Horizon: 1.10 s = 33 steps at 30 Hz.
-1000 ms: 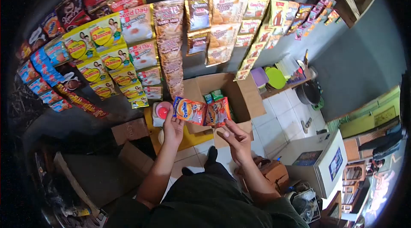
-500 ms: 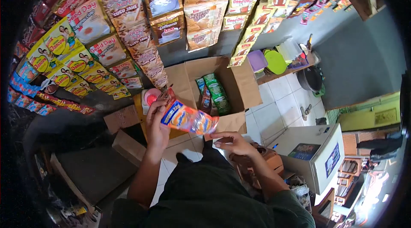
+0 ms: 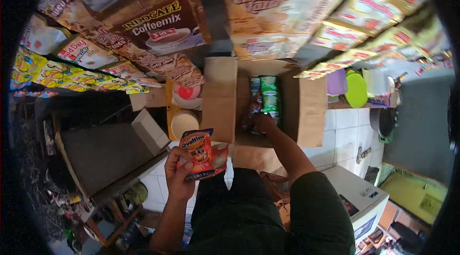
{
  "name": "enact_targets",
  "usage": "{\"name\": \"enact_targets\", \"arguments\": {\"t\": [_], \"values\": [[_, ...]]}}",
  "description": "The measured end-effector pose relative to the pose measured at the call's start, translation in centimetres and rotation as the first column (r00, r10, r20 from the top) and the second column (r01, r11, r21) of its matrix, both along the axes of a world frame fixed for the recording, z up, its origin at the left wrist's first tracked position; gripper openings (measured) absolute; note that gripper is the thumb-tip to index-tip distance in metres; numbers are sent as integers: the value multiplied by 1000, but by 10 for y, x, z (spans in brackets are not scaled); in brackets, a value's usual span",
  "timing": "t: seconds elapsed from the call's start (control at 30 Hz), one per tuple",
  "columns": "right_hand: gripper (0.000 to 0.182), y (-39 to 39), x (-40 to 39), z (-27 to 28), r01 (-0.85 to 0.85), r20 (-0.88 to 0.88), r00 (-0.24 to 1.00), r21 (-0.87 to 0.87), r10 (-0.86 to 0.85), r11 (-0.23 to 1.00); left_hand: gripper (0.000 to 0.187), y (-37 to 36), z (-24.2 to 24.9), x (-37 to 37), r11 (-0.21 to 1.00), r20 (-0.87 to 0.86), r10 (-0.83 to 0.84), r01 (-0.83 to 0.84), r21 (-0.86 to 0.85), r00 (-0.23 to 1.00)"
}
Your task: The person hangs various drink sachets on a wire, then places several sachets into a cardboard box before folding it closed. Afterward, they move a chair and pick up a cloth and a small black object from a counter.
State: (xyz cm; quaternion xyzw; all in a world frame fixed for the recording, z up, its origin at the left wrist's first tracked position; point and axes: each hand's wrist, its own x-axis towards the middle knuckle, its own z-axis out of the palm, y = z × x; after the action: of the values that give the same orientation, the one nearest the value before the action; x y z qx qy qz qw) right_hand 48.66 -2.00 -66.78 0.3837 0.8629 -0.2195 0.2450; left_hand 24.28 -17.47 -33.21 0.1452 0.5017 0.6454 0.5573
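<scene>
My left hand grips an orange and blue Ovaltine packet beside the open cardboard box. My right hand reaches down inside the cardboard box, at the lower end of the packets there; its fingers are dark and partly hidden. Green sachets lie in the box, next to a strip of brown and blue sachets. Whether my right fingers hold anything cannot be made out.
Sachet strips, among them Indocafe Coffeemix, hang across the top. A pale round container stands left of the box. A white cabinet is at lower right. Green plates rest on a shelf at right.
My right hand has moved from beside the packet into the box. My left hand has lowered and turned the Ovaltine packet. The view has shifted closer to the hanging sachets.
</scene>
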Motion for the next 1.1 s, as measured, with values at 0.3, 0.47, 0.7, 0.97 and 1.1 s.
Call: {"name": "enact_targets", "arguments": {"t": [0.3,0.47,0.7,0.97,1.1], "values": [[44,26,-32,-76,-74,141,989,286,35,955,22,-16,-5,-9,984,48,161,-156,-91,986],[64,17,-29,-208,656,-332,444,-513,-832,554,19,-20,-10,-3,969,61,208,-196,-153,976],[45,47,-38,-4,-242,174,965,292,198,925,16,-32,2,-7,978,57,189,-183,-97,980],[11,24,-13,155,276,-570,321,-708,-757,650,13,-64,15,-33,985,26,99,-101,137,995],[6,-30,-1,234,135,-512,-131,-857,-849,497,12,-83,43,-50,980,20,48,-51,191,999]]}}
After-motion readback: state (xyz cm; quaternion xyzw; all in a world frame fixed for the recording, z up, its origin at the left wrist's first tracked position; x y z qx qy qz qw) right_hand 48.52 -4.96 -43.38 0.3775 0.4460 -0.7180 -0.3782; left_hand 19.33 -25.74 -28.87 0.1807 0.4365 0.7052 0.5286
